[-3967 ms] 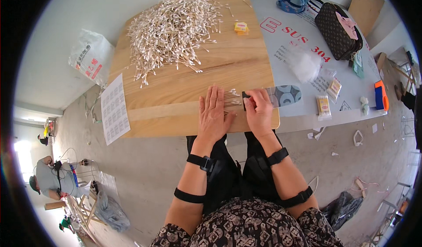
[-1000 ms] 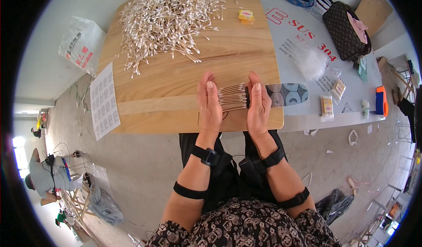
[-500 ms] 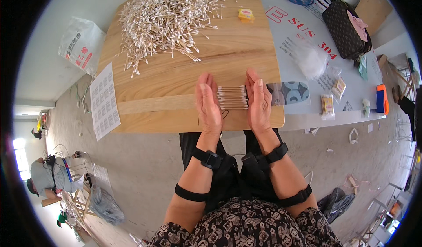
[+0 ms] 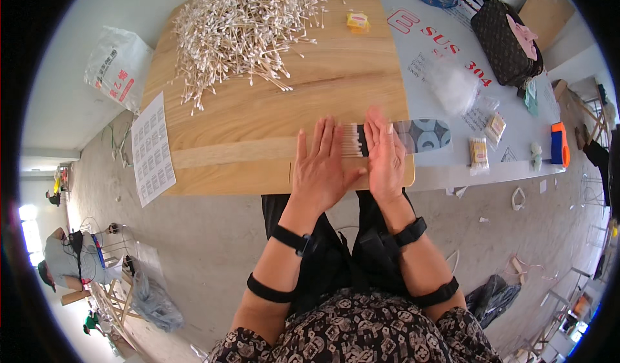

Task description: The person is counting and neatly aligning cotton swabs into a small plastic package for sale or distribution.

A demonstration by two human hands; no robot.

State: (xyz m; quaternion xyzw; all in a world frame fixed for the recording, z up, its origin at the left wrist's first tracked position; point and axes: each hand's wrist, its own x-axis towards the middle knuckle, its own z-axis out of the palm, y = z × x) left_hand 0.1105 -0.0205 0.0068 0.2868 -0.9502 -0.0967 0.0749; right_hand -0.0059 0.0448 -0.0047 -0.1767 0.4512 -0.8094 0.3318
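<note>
Near the front edge of the wooden board, a row of cotton swabs (image 4: 351, 141) lies side by side, partly covered. My left hand (image 4: 321, 163) rests palm down over the left part of the row, fingers stretched and thumb out toward the right. At the row's right end, my right hand (image 4: 384, 159) stands on its edge, fingers extended and slightly blurred. A dark strip shows between the swab tips and the right palm. To the right of that hand lies a flat piece with a grey-blue circle pattern (image 4: 429, 135).
A large heap of loose cotton swabs (image 4: 239, 33) covers the far left of the wooden board (image 4: 226, 163). Yellow packets (image 4: 357, 21) lie far back. A printed sheet (image 4: 153, 150) hangs over the left edge. Bagged swabs (image 4: 478, 154), an orange-blue tool (image 4: 560, 145) and a dark bag (image 4: 507, 43) are at right.
My left hand has turned from upright on its edge to palm down and moved right over the swabs. The right hand stays at the row's right end.
</note>
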